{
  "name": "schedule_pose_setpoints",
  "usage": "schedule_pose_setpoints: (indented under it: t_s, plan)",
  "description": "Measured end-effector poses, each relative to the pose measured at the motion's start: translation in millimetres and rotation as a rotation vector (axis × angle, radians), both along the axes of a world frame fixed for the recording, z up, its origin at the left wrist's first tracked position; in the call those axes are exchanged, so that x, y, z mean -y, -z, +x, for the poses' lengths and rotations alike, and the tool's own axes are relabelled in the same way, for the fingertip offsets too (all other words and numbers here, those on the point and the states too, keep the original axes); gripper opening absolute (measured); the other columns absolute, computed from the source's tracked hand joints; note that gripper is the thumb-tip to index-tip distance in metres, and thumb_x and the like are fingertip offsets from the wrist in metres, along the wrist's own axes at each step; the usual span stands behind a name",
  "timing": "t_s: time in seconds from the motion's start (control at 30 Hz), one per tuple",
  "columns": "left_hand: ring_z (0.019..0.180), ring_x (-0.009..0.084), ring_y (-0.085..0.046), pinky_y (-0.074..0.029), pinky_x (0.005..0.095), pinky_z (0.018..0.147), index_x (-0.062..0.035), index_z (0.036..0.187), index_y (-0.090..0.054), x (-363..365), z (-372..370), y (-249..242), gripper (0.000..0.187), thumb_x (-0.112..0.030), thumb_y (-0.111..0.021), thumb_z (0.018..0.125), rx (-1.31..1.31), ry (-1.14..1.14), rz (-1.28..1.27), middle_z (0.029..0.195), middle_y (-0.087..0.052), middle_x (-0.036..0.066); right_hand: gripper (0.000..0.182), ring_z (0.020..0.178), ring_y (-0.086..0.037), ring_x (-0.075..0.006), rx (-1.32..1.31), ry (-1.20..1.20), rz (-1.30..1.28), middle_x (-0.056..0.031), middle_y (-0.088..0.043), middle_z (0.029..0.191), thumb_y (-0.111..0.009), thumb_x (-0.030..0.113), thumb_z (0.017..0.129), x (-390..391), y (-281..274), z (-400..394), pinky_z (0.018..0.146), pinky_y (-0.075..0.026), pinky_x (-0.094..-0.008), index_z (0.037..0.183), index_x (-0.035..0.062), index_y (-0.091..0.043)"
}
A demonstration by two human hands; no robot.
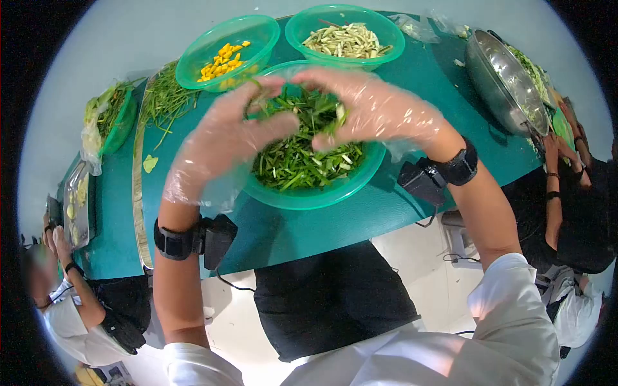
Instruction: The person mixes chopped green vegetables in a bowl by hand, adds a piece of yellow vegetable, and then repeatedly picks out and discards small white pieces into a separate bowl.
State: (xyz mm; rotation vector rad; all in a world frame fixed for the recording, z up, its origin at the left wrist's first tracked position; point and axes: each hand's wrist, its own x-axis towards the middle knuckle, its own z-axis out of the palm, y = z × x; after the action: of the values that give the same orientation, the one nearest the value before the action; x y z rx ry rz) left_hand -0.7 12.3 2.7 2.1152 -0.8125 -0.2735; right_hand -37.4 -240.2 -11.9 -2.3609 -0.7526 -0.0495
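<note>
A green translucent bowl (315,198) full of cut green leafy stalks (302,161) stands before me on the green table. My left hand (225,132), in a clear plastic glove, is over the bowl's left side with fingers spread and slightly blurred. From the right, my right hand (370,106), gloved too, reaches over the bowl with thumb and fingers apart. Some green pieces are close to the fingers of both hands; whether any are held is unclear. The fingertips of the two hands nearly meet above the greens.
Behind are a bowl of yellow pieces (187,61) and a bowl of pale strips (347,44). Long green stalks (164,96) lie left. A metal bowl (502,83) stands right. A person's hands (61,241) are far left; other people's hands (552,151) are far right.
</note>
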Motion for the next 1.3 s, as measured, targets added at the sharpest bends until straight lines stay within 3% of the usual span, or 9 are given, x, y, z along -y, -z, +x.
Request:
schedule_pose_setpoints:
  t_s: [0.07, 0.2, 0.4, 0.7, 0.8, 0.9, 0.97, 1.2, 1.3]
  plan:
    - [0.13, 0.0309, -0.06, -0.047, 0.0417, 0.111, -0.0031, 0.151, -0.048, 0, 3, 8, 0.09, -0.038, -0.09, 0.079, 0.205, 0.137, 0.242, 0.144, -0.06, 0.018, 0.103, 0.125, -0.063, -0.0386, 0.065, -0.023, -0.17, -0.026, -0.063, 0.132, -0.096, 0.036, 0.062, -4, 10, 0, 0.105, -0.051, -0.0473, 0.146, 0.002, -0.047]
    - [0.128, 0.0447, -0.058, -0.05, 0.0473, 0.106, -0.0029, 0.153, -0.04, 14, -7, 17, 0.111, -0.038, -0.094, 0.063, 0.292, 0.164, 0.51, 0.145, -0.056, 0.024, 0.112, 0.124, -0.058, -0.0496, 0.147, 0.05, -0.422, -0.0298, -0.057, 0.136, -0.095, 0.035, 0.061, -16, 28, -7, 0.107, -0.05, -0.0513, 0.151, 0.0, -0.04]
    - [0.113, 0.0466, -0.065, -0.054, 0.0503, 0.095, -0.0011, 0.143, -0.045, 18, -3, 41, 0.099, -0.036, -0.092, 0.063, 0.397, 0.161, 0.398, 0.131, -0.064, 0.025, 0.108, 0.119, -0.063, -0.0458, -0.07, 0.091, -0.572, -0.0287, -0.062, 0.129, -0.092, 0.026, 0.063, -33, 15, -6, 0.099, -0.055, -0.0505, 0.154, 0.0011, -0.038]
    - [0.103, 0.048, -0.067, -0.057, 0.0492, 0.086, 0.0066, 0.144, -0.044, 21, 0, 37, 0.09, -0.021, -0.084, 0.068, 0.301, 0.046, 0.348, 0.105, -0.068, 0.034, 0.076, 0.098, -0.068, -0.0466, -0.036, 0.099, -0.264, -0.0256, -0.068, 0.106, -0.081, 0.012, 0.071, -27, 34, 14, 0.085, -0.057, -0.0504, 0.139, -0.0029, -0.051]
    - [0.11, 0.0454, -0.068, -0.057, 0.0461, 0.091, 0.0018, 0.145, -0.046, 20, 3, 37, 0.087, -0.016, -0.086, 0.069, 0.237, -0.016, 0.138, 0.113, -0.069, 0.031, 0.073, 0.101, -0.069, -0.0434, -0.012, 0.081, 0.002, -0.0233, -0.071, 0.11, -0.083, 0.013, 0.071, -20, 32, 17, 0.089, -0.057, -0.0452, 0.137, 0.0001, -0.054]
    - [0.122, 0.0277, -0.067, -0.052, 0.0386, 0.105, -0.0066, 0.149, -0.047, 19, 2, 25, 0.089, -0.008, -0.089, 0.071, 0.043, -0.102, -0.026, 0.13, -0.068, 0.017, 0.073, 0.106, -0.07, -0.0335, -0.123, 0.179, 0.178, -0.0178, -0.071, 0.117, -0.085, 0.015, 0.072, -13, 22, 16, 0.097, -0.055, -0.0394, 0.138, 0.0028, -0.055]
    - [0.124, 0.0217, -0.063, -0.05, 0.0369, 0.108, -0.0079, 0.149, -0.048, 17, 3, 17, 0.087, -0.001, -0.087, 0.072, -0.024, -0.098, -0.076, 0.134, -0.066, 0.012, 0.068, 0.102, -0.072, -0.0368, -0.03, 0.1, 0.365, -0.0223, -0.072, 0.108, -0.084, 0.021, 0.072, -7, 31, 23, 0.092, -0.057, -0.0423, 0.13, 0.0002, -0.057]
    - [0.117, 0.0168, -0.063, -0.051, 0.0342, 0.104, -0.0079, 0.144, -0.054, 12, 23, 19, 0.079, 0.001, -0.087, 0.073, -0.133, -0.079, -0.308, 0.129, -0.067, 0.008, 0.071, 0.117, -0.064, -0.019, -0.109, 0.021, 0.21, -0.0088, -0.069, 0.125, -0.088, 0.016, 0.076, 8, 3, 34, 0.106, -0.049, -0.0371, 0.14, 0.0053, -0.058]
    - [0.122, 0.0174, -0.061, -0.049, 0.0355, 0.108, -0.0074, 0.146, -0.054, 13, 20, 23, 0.081, 0.007, -0.086, 0.073, -0.139, -0.126, -0.36, 0.135, -0.064, 0.006, 0.061, 0.099, -0.072, -0.0318, 0.091, 0.091, 0.315, -0.0196, -0.073, 0.107, -0.089, 0.032, 0.077, 10, 24, 42, 0.09, -0.056, -0.0404, 0.122, -0.0003, -0.065]
